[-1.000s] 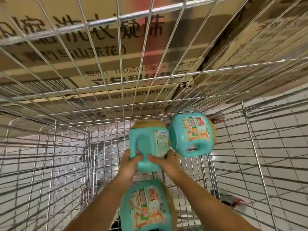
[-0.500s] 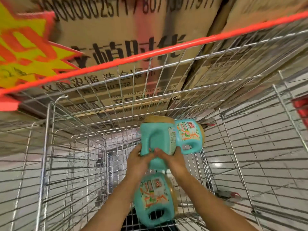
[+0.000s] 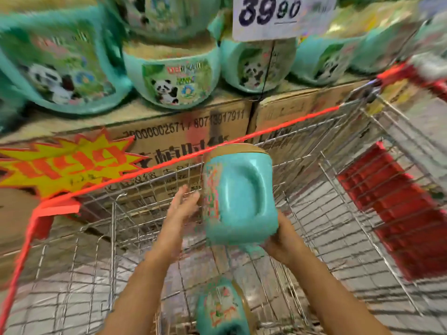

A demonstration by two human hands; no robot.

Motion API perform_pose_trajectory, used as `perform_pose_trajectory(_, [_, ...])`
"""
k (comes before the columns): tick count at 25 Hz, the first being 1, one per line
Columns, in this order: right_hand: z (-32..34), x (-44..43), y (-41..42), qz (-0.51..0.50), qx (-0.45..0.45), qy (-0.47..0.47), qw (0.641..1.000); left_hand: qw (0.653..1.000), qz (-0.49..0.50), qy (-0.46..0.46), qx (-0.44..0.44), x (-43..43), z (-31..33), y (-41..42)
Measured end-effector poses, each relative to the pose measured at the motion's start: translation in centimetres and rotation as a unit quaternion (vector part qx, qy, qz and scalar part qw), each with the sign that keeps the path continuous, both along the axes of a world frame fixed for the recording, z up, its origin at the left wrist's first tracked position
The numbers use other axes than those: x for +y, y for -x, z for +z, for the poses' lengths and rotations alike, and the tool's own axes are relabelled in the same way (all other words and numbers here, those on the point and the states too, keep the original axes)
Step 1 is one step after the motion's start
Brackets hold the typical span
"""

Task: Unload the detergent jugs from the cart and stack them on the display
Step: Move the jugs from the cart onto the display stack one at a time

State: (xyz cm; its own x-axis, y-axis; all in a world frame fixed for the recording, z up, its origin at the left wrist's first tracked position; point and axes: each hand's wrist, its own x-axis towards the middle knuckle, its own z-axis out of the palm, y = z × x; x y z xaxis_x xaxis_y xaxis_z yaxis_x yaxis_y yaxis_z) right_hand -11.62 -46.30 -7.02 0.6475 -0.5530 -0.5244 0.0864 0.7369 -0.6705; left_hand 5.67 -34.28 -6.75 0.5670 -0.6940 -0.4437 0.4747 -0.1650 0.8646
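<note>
A teal detergent jug (image 3: pixel 238 197) with a tan cap is held in the air above the basket of the wire shopping cart (image 3: pixel 150 189). It is tilted, with the cap at the far end, level with the cart's red front rim (image 3: pixel 169 163). The right hand (image 3: pixel 281 240) grasps the jug's near lower end, fingers curled under it. The left hand (image 3: pixel 180 209) is released, with its fingers straight and spread just beside the jug's left face; motion blur hides whether they touch it. A second jug (image 3: pixel 221 310) of the same teal lies low inside the cart, at its near end between the two forearms. Beyond the cart's front rim stand printed cardboard cartons (image 3: pixel 188 124), and on top of them, above the cart, sits a row of teal panda-label jugs (image 3: pixel 173 76) with more stacked over them. A white price card (image 3: pixel 278 18) reading 39.90 hangs above the cart's far right part, in front of those jugs. A yellow and red starburst sign (image 3: pixel 65 163) is on the cartons past the cart's left front corner. A red slatted flap (image 3: pixel 396 213) lies against the cart's right wire wall.
</note>
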Motion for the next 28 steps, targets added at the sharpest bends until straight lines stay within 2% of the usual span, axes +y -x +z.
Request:
perform_pose_trajectory(2, [1.7, 1.4, 0.3, 0.004, -0.067, -0.041, 0.997, 0.994, 0.001, 0.054, 0.095, 0.7, 0.4, 0.3])
perform_pose_trajectory(4, [3.2, 3.0, 0.2, 0.031, -0.093, -0.048, 0.994, 0.979, 0.006, 0.094, 0.179, 1.6, 0.7, 1.2])
perform_pose_trajectory(6, [4.0, 4.2, -0.2, 0.043, -0.036, -0.008, 0.998, 0.965, 0.013, 0.138, 0.224, 2.5, 0.9, 1.9])
perform_pose_trajectory(8, [4.6, 4.7, -0.2, 0.019, 0.059, 0.076, 0.995, 0.953, 0.043, 0.184, 0.236, 3.7, 1.3, 2.3])
perform_pose_trajectory(9, [4.9, 4.6, -0.1, -0.006, 0.084, 0.122, 0.989, 0.952, 0.065, 0.192, 0.230, 4.3, 1.6, 2.4])
perform_pose_trajectory(12, [6.8, 4.7, 0.4, -0.030, 0.062, 0.228, 0.971, 0.964, 0.132, 0.150, 0.176, 6.3, 2.8, 2.7])
perform_pose_trajectory(15, [7.7, 7.2, -1.1, 0.068, 0.074, 0.378, 0.920, 0.965, 0.190, 0.142, 0.109, 8.4, 3.9, 3.5])
perform_pose_trajectory(17, [7.6, 9.4, -2.6, 0.111, 0.090, 0.433, 0.890, 0.955, 0.246, 0.154, 0.059, 10.4, 4.7, 4.0])
perform_pose_trajectory(24, [7.9, 17.7, -6.2, 0.247, -0.028, 0.380, 0.891, 0.906, 0.398, 0.139, -0.029, 21.9, 7.0, 6.2])
perform_pose_trajectory(26, [8.8, 21.4, -7.3, 0.294, -0.066, 0.380, 0.875, 0.883, 0.449, 0.129, -0.035, 26.0, 7.9, 7.1])
perform_pose_trajectory(28, [9.7, 25.8, -8.7, 0.335, -0.103, 0.410, 0.842, 0.860, 0.493, 0.127, -0.041, 30.7, 8.6, 7.7])
